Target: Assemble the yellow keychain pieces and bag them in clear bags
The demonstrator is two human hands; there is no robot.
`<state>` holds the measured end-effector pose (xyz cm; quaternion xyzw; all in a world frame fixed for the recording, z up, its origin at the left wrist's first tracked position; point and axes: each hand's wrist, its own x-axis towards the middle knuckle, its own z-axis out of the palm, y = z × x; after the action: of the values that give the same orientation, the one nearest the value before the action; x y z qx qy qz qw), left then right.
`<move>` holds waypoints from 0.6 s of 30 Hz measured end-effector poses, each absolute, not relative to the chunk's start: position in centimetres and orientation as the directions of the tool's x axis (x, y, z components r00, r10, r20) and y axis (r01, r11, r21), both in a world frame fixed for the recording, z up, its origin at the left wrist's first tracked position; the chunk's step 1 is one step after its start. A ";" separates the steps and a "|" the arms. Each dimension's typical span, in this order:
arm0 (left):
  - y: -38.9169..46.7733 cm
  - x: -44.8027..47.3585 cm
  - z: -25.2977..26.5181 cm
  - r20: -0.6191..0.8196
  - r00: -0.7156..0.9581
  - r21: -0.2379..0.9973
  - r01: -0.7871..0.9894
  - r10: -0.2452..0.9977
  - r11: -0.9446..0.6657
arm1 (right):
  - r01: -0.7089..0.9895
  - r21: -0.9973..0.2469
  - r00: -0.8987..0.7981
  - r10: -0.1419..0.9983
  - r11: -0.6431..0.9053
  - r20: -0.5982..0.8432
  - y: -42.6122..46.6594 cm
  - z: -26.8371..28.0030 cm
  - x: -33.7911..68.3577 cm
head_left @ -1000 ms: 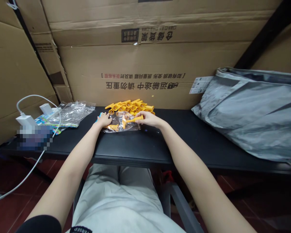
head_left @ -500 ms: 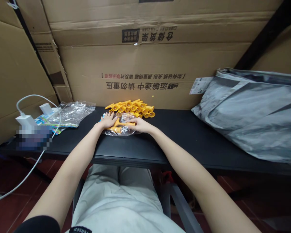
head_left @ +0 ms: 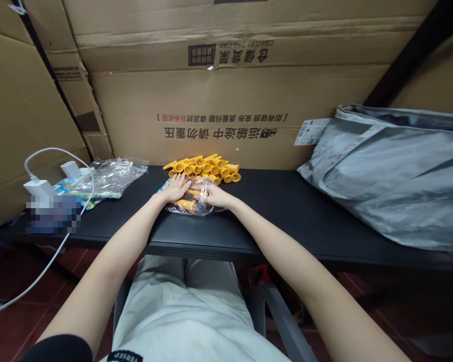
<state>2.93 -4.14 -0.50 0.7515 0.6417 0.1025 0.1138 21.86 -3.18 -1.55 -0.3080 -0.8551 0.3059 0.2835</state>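
A clear plastic bag [head_left: 202, 208] lies on the black table, with yellow plastic horns [head_left: 186, 204] inside it. My left hand [head_left: 176, 188] rests flat on the bag, fingers spread over its left part and partly covering the horns. Inside the bag's right side is my right hand [head_left: 213, 195], its fingers closed around the end of a horn; the clear film partly blurs the fingertips. Just behind both hands is a pile of loose yellow horns [head_left: 207, 168], many with their round flared mouths facing me.
A crumpled clear wrapper [head_left: 123, 176] and a white charger [head_left: 41, 192] with a cable [head_left: 93, 181] are at the left. On the right sits a large grey bag [head_left: 392, 181]. A printed cardboard wall [head_left: 219, 95] stands behind the table [head_left: 279, 216].
My left hand has slid slightly right over the bag. The right hand has pushed a little further left inside it, and the horn there has shifted under my left hand.
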 end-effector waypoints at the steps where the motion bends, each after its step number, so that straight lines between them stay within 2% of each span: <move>1: -4.1 2.9 -0.5 0.014 0.158 0.303 0.940 0.987 -0.155 | 0.345 -0.703 -0.663 0.692 0.621 0.286 -3.2 -1.5 21.9; 7: -4.5 3.2 -0.2 0.011 0.204 0.307 0.931 0.979 -0.198 | 0.335 -0.702 -0.581 0.724 0.629 0.372 -3.5 -1.4 21.1; 10: -4.7 3.2 -0.1 0.003 0.216 0.303 0.930 0.976 -0.207 | 0.325 -0.730 -0.587 0.733 0.602 0.344 -3.6 -1.1 21.2; 15: -4.5 3.0 0.1 -0.043 0.212 0.278 0.941 0.976 -0.192 | 0.307 -0.837 -0.585 0.784 0.453 0.209 -3.7 -0.1 22.2; 18: -4.3 2.8 0.1 -0.069 0.210 0.273 0.944 0.975 -0.184 | 0.168 -0.941 -0.525 0.835 0.294 0.167 -3.8 0.5 22.6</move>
<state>2.82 -4.27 0.10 0.7671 0.6256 0.0599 0.1288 22.62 -3.81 0.53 -0.3448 -0.7270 0.4837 0.3445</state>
